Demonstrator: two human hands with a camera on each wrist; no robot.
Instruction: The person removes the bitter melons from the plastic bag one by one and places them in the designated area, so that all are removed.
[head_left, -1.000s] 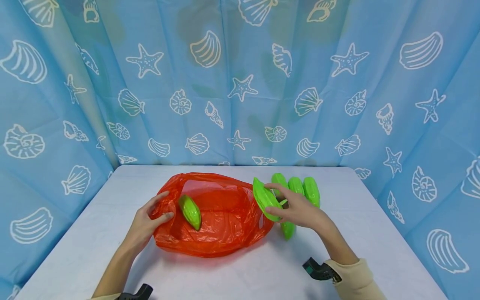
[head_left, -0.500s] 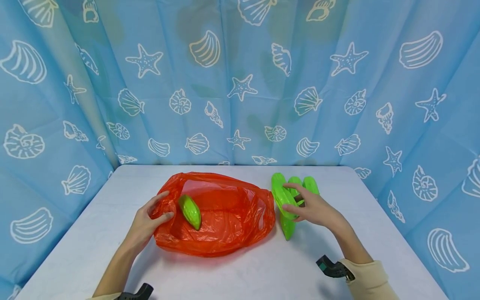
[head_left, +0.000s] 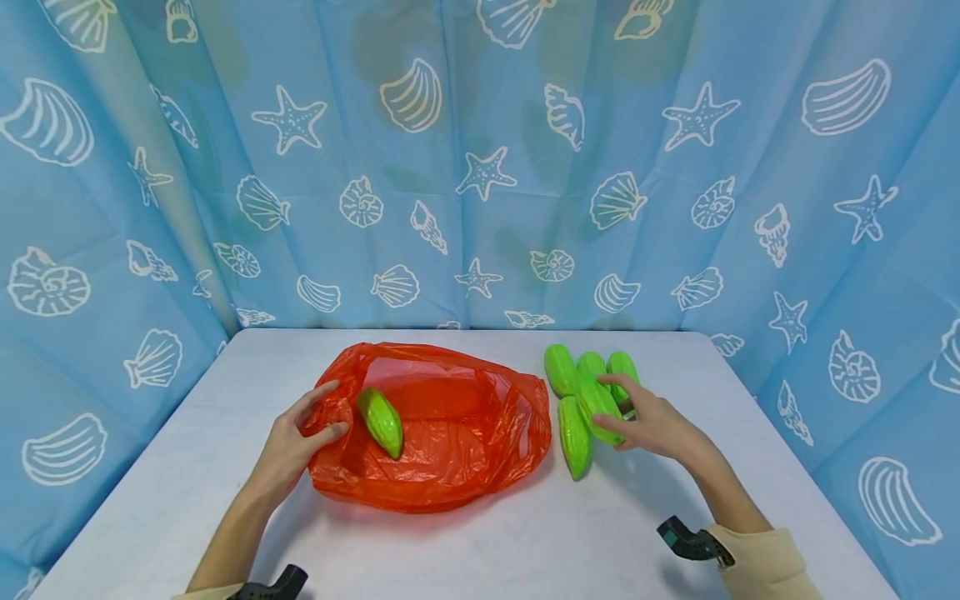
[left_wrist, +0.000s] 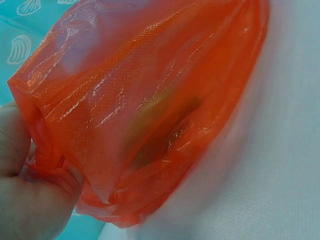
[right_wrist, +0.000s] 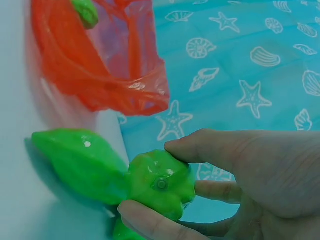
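Note:
A red plastic bag (head_left: 461, 425) lies with its mouth spread, one green star fruit (head_left: 380, 423) inside at its left. My left hand (head_left: 288, 442) grips the bag's left edge between thumb and fingers; the left wrist view shows the film bunched in the hand (left_wrist: 35, 190). Right of the bag, my right hand (head_left: 648, 421) holds another green star fruit (head_left: 596, 404) between thumb and fingertips. Its lobed end (right_wrist: 161, 184) faces the right wrist camera. The held fruit overlaps the group of loose ones, with a pointed star fruit (head_left: 575, 437) at its left.
Behind the held one, more green star fruits (head_left: 560, 369) lie side by side on the white tabletop (head_left: 480, 558). A blue curtain (head_left: 480, 225) with white shell and starfish prints stands along the table's back and sides.
My right hand has carried its star fruit rightward, from over the bag's right rim to among the other fruits. My left hand and the bag stay nearly as they were.

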